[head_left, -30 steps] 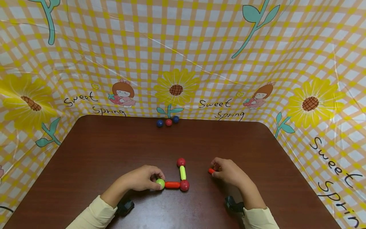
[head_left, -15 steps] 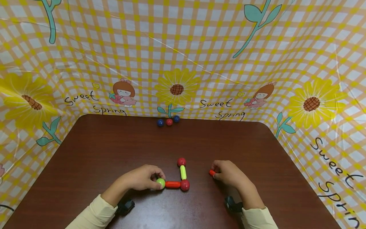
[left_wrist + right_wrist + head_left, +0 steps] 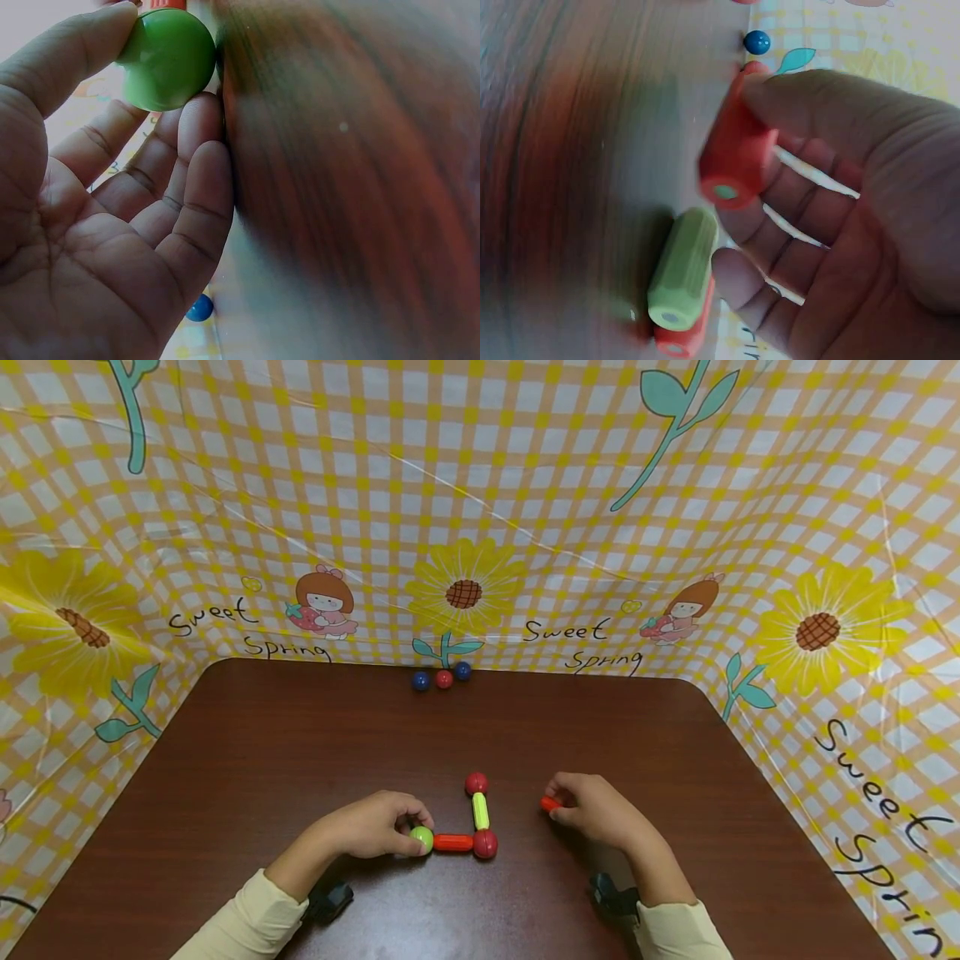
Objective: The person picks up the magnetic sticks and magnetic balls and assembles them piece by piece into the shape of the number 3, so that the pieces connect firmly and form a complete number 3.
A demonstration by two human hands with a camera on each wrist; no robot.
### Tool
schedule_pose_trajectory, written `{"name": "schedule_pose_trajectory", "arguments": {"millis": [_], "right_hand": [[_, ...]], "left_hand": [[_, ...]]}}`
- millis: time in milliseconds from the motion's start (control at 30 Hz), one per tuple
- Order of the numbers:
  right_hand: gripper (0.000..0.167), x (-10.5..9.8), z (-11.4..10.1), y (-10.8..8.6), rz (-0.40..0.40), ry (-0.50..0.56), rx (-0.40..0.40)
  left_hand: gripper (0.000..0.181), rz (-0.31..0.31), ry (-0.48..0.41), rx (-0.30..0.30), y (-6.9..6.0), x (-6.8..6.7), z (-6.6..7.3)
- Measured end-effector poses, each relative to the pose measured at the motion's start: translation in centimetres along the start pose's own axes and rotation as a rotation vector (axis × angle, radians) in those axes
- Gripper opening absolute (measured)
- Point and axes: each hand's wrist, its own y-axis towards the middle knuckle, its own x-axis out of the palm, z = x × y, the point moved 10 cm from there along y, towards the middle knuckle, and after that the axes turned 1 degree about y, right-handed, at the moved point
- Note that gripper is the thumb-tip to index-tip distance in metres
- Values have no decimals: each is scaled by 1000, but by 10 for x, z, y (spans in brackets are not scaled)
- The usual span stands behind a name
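My left hand point(image 3: 371, 827) pinches a green magnetic ball point(image 3: 422, 839) between thumb and fingers, low at the tabletop. From that ball a red rod point(image 3: 453, 842) runs right to a red ball point(image 3: 485, 844). A yellow-green rod point(image 3: 481, 812) goes from there away from me to a second red ball point(image 3: 476, 784), making an L. To the right of it, my right hand point(image 3: 596, 806) holds a loose red rod point(image 3: 739, 146) by thumb and fingers, apart from the L. Beneath this hand, the right wrist view shows a yellow-green rod point(image 3: 682, 270) and another red rod point(image 3: 682, 341), hidden in the head view.
At the table's far edge sit two blue balls, one left point(image 3: 421, 681) and one right point(image 3: 462, 671), with a red ball point(image 3: 444, 679) between them. A checked cloth point(image 3: 465, 485) rises around the back and sides of the brown table point(image 3: 315, 727).
My right hand has shifted slightly left and away from me with the red rod, after a small dip toward me. The left hand and the L-shaped piece stay put.
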Motion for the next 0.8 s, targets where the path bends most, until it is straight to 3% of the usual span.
{"name": "schedule_pose_trajectory", "arguments": {"millis": [300, 467, 800], "right_hand": [[11, 6, -3, 14, 19, 149, -31], [13, 7, -5, 23, 53, 172, -33], [14, 20, -9, 48, 46, 235, -4]], "left_hand": [[14, 0, 6, -2, 0, -2, 0], [13, 4, 12, -1, 0, -2, -1], [13, 4, 7, -7, 0, -1, -2]]}}
